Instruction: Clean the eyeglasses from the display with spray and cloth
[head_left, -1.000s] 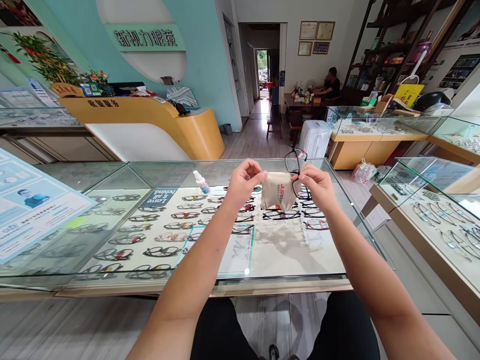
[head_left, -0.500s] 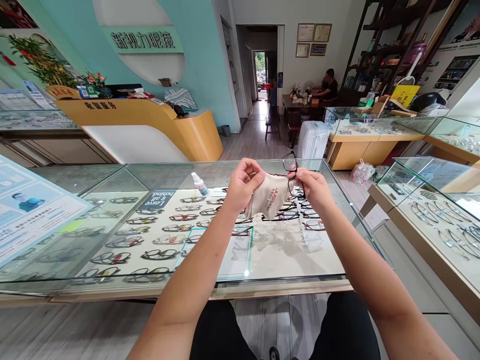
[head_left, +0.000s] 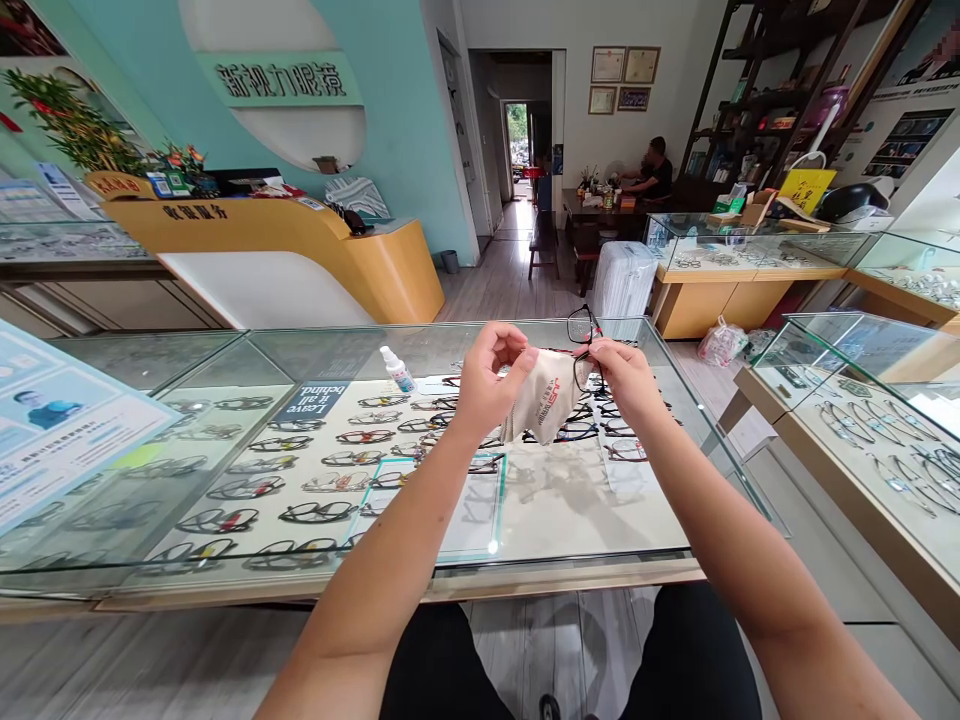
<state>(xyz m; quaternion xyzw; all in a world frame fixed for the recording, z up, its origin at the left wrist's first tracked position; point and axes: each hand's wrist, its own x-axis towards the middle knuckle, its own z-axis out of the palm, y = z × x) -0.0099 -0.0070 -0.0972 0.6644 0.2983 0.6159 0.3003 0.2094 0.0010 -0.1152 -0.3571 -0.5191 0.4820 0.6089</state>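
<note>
Above the glass display case, my left hand pinches a beige cloth with red and dark print. My right hand is closed on a pair of black-framed glasses, held on edge with one lens upward. The cloth lies against the lower lens and partly hides it. A white spray bottle stands on the glass top, left of my left hand. Rows of glasses show through the glass of the case.
A blue and white leaflet is at the left. More display cases stand to the right. Farther back are a yellow counter, a wrapped suitcase and a person seated at a dark table.
My left hand has shifted slightly toward the glasses, and the cloth is more bunched and covers more of the lower lens. My right hand stays nearly in place.
</note>
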